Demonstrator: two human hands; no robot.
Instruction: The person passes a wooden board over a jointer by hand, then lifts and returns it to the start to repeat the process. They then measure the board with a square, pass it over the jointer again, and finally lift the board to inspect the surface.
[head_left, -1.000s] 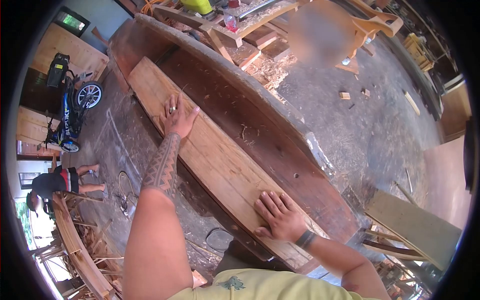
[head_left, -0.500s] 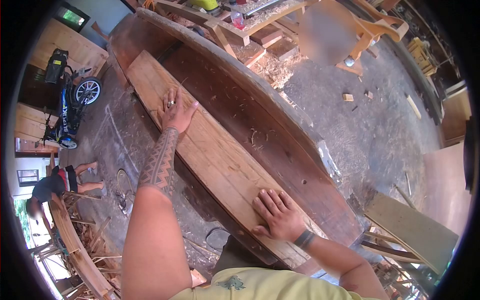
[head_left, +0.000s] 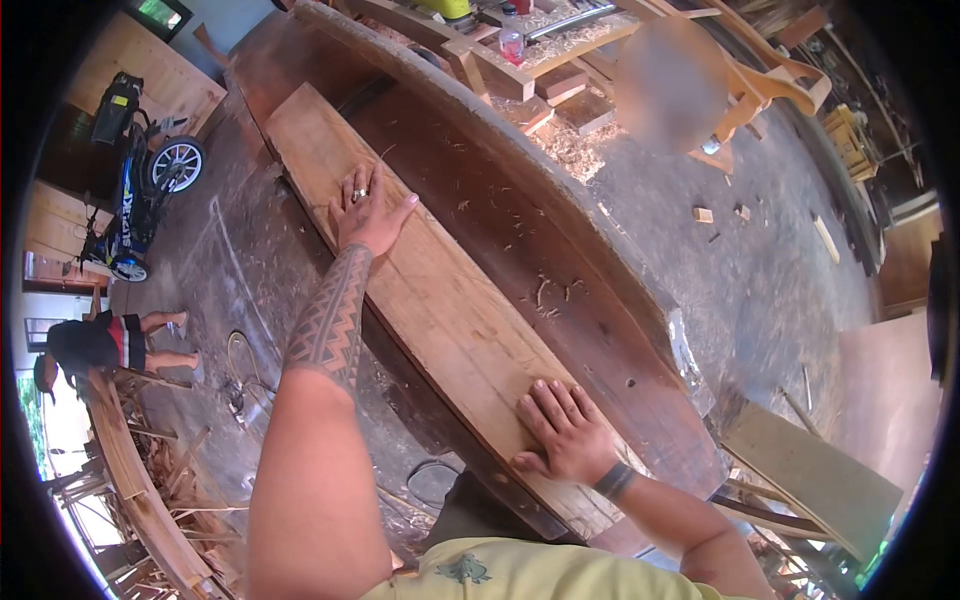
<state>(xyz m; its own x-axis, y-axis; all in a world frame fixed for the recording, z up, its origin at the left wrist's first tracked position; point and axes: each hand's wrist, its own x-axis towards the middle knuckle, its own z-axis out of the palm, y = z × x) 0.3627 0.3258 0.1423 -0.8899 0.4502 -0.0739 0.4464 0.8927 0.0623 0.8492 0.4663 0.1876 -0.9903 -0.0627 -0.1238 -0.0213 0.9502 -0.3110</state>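
Observation:
A long light-brown wooden plank [head_left: 450, 305] lies lengthwise along the near side of a large dark wooden trough-like piece [head_left: 610, 350]. My left hand [head_left: 370, 215], with a ring on one finger, presses flat on the plank's upper half, fingers spread. Toward the plank's lower end my right hand [head_left: 568, 435] also rests flat, its fingers apart. Neither hand grips anything. Wood shavings [head_left: 550, 295] are scattered inside the trough-like piece.
A motorcycle [head_left: 135, 190] stands at the left. Another person [head_left: 95, 345] bends over curved timber [head_left: 120, 440] at lower left. Beyond the trough are a wooden frame [head_left: 490, 65], shavings, small blocks [head_left: 703, 215] and a blurred patch. A board [head_left: 815, 475] leans at lower right.
The view has shifted slightly, so the trough and plank sit a little farther right. Both hands stay flat on the plank. The other person at left has bent lower.

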